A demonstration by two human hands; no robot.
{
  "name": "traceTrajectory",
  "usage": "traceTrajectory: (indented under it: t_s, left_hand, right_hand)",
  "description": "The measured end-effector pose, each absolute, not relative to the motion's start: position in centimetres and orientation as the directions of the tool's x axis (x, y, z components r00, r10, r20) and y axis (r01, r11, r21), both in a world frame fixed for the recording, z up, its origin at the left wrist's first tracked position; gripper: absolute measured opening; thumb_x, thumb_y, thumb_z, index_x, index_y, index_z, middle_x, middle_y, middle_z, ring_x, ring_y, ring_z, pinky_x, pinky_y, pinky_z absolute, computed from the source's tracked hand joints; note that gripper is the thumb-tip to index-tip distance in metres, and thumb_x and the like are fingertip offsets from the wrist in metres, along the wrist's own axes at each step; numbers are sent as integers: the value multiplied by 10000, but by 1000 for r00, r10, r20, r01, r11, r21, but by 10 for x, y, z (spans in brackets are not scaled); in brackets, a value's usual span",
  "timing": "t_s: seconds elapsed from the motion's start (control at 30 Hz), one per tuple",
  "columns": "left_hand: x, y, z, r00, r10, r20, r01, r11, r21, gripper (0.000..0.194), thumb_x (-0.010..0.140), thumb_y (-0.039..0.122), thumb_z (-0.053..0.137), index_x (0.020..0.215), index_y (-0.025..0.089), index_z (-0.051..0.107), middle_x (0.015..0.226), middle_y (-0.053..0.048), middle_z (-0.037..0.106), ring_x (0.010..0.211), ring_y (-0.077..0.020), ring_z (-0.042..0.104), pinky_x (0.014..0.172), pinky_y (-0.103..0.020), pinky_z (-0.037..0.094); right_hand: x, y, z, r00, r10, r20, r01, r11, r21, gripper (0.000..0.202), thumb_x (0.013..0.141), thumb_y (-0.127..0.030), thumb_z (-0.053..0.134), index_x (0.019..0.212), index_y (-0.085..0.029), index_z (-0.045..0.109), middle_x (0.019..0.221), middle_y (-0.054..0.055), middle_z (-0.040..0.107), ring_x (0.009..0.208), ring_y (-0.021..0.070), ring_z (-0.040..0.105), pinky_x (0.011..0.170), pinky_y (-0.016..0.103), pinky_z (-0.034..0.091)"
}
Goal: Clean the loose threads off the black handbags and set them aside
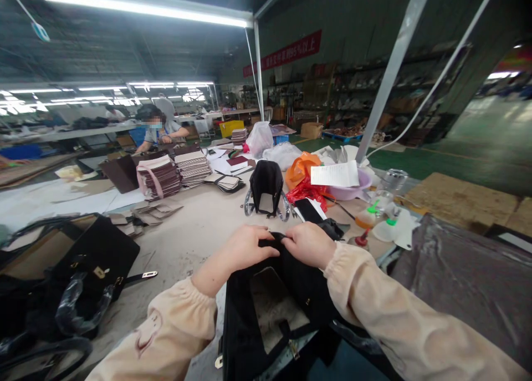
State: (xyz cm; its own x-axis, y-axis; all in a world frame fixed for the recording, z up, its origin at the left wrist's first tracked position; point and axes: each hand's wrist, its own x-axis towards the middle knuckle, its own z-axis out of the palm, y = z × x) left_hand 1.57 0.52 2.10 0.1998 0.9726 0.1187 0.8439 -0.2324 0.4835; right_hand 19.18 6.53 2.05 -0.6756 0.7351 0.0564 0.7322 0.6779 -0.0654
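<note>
A black handbag (241, 325) lies before me with its opening towards me, showing a lighter panel and a metal clasp. My left hand (245, 250) grips its far edge, thumb and fingers closed on the black material. Close beside it, my right hand (310, 243) pinches the same edge, fingers curled over it. What lies under the fingertips is partly hidden. Beyond my hands, a smaller black bag (266, 186) with plastic-wrapped handles stands upright on the table (199, 237).
At left lie more black bags (103, 248) with plastic-wrapped handles. Stacks of brown panels (160, 178) stand further back, near a seated person (160, 128). To the right are orange and red plastic bags (305, 173), a purple basin (353, 188), glue bottles (386, 228) and a metal post (386, 76).
</note>
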Motion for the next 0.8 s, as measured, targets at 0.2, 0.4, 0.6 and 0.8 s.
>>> traceTrajectory:
  t_s: [0.2, 0.4, 0.6, 0.8]
  left_hand:
    - [3, -9, 32, 86, 977, 194, 650, -203, 732, 188, 757, 318, 651, 864, 176, 713, 1268, -94, 583, 1167, -199, 544, 1037, -320, 383]
    - [10, -7, 19, 85, 987, 133, 891, -135, 433, 342, 674, 264, 718, 1001, 215, 634, 1153, -48, 639, 1035, -220, 605, 919, -342, 467]
    - [15, -1, 16, 155, 970, 188, 930, -207, 305, 254, 740, 175, 633, 988, 220, 600, 1175, -46, 618, 1023, -204, 605, 892, -327, 478]
    - [22, 7, 14, 320, 931, 174, 895, -358, 266, 110, 798, 197, 584, 886, 198, 651, 1152, -58, 623, 1027, -188, 594, 914, -314, 467]
  right_hand:
    - [196, 80, 15, -646, 761, 57, 757, 649, -80, 383, 879, -347, 380, 847, -174, 721, 839, 105, 718, 819, 209, 654, 726, 278, 437]
    - [198, 83, 16, -660, 749, 55, 741, 661, -116, 374, 860, -325, 394, 802, -165, 727, 805, 102, 720, 816, 217, 656, 719, 275, 444]
    - [199, 75, 19, -687, 726, 27, 715, 683, -149, 316, 816, -315, 452, 746, -179, 729, 765, 89, 721, 783, 206, 658, 685, 259, 442]
    - [207, 70, 13, -671, 741, 41, 724, 666, -181, 321, 827, -316, 430, 749, -202, 720, 748, 58, 717, 737, 188, 651, 652, 253, 429]
